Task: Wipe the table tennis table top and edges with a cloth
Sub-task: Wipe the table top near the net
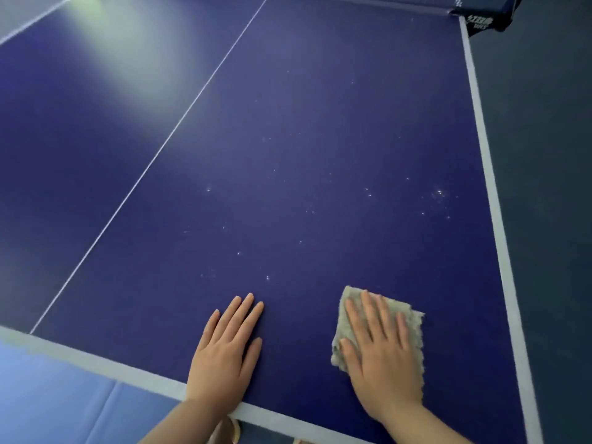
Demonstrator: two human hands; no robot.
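Observation:
The blue table tennis table top (288, 139) fills the view, with white lines along its near and right edges and a thin white centre line. A grey folded cloth (410, 318) lies flat on the top near the front right. My right hand (381, 357) presses on the cloth with straight fingers spread over it. To the left of it, my left hand (227, 350) rests flat on the bare table top, fingers straight, holding nothing. Small white specks dot the surface beyond both hands.
The net and its dark post clamp (487, 17) stand at the far right corner. Dark floor (544, 155) runs along the right side of the table. Light blue floor mats (57, 395) lie below the near edge at the left.

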